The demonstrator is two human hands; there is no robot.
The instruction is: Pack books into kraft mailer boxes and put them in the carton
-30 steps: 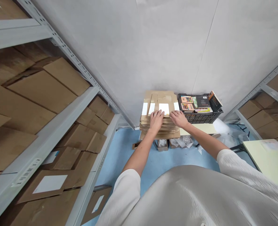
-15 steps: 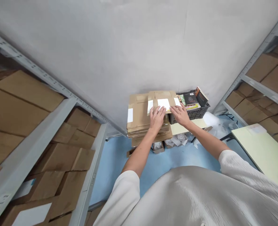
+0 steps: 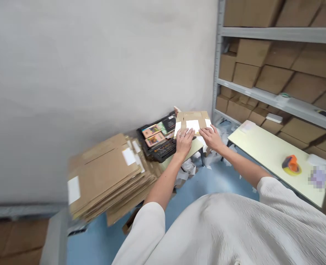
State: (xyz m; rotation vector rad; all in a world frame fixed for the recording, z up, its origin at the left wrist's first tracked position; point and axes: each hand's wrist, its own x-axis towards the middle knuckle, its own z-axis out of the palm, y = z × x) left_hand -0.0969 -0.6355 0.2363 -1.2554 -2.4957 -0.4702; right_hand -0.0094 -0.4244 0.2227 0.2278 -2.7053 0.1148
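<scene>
A flattened cardboard box (image 3: 194, 115) with white labels is held out in front of me by its near edge. My left hand (image 3: 184, 141) grips that edge on the left, a ring on one finger. On the right, my right hand (image 3: 211, 137) grips the same edge, thumb side close to the left hand. Both hands are closed on the cardboard, their fingers on top; the undersides are hidden. Left of the hands stands a black plastic crate (image 3: 163, 151) with several books (image 3: 155, 140) in it. Further left is a thick stack of flattened boxes (image 3: 104, 165).
A pale table (image 3: 265, 149) on the right bears tape rolls (image 3: 291, 165). Metal shelving (image 3: 279, 34) full of cardboard boxes (image 3: 252, 52) rises behind it. Crumpled white packing material (image 3: 189, 166) lies low beneath the hands. Another shelf unit (image 3: 53, 235) is at lower left.
My view has turned right, and the flattened box has come along in both hands, away from the stack and past the crate. The right-hand table and shelving now show more fully.
</scene>
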